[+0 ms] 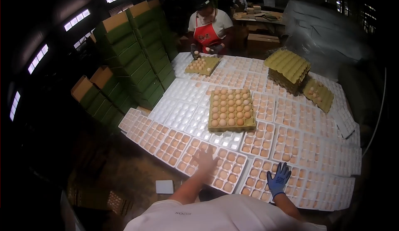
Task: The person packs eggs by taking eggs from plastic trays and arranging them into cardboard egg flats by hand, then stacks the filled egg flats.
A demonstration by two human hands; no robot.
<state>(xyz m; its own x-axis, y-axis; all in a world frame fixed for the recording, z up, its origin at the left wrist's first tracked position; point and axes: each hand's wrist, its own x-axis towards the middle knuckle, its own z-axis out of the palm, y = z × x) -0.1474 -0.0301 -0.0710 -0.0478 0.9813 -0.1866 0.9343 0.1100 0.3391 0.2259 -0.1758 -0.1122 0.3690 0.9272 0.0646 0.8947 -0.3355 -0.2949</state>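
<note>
My left hand (205, 161), bare, rests with its fingers spread over a white tray of eggs (224, 170) at the near edge of the table. My right hand (278, 180), in a blue glove, lies with fingers apart on another white egg tray (257, 179) to the right. Neither hand holds anything that I can see. Beyond them, a pulp carton of eggs (231, 109) stands on the white trays in the middle. Empty white trays (178, 106) lie to its left.
Across the table a co-worker in a red apron (208, 33) handles eggs over a pulp tray (212, 66). A stack of pulp trays (286, 66) stands at the back right. Green boxes (133, 56) are piled on the left. Another person (240, 1) is farther back.
</note>
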